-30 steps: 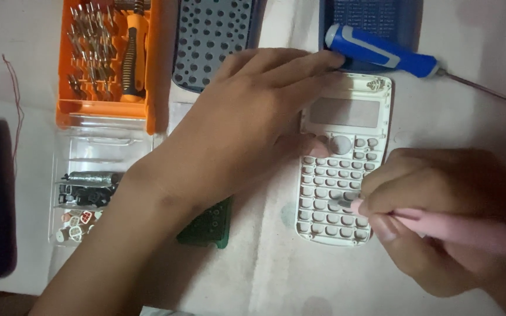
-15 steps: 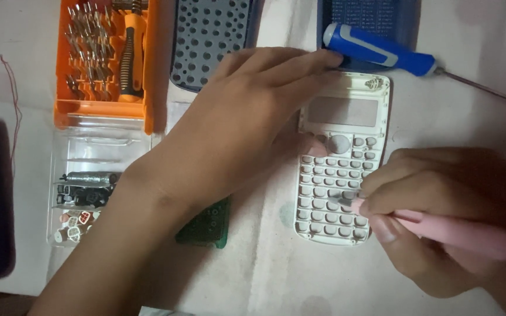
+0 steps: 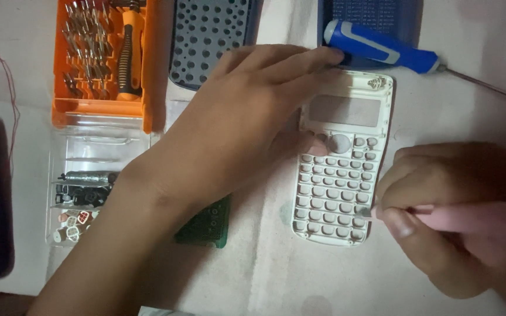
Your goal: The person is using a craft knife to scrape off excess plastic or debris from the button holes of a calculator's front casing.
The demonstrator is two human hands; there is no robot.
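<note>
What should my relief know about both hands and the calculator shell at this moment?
Left hand: flat on the white calculator shell, pinning its left edge.
Right hand: fingers grip a pink tool, tip at the shell's lower right key holes.
Nearby: green circuit board under the left wrist, blue screwdriver above the shell, orange bit case top left.
Done: shell is off its board. Left: tool work at the key holes.

Two bare forearms — no sleeves, rings or watch

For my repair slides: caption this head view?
Left hand steadies a white calculator front shell while the right hand works a pink tool at its lower edge.
</note>
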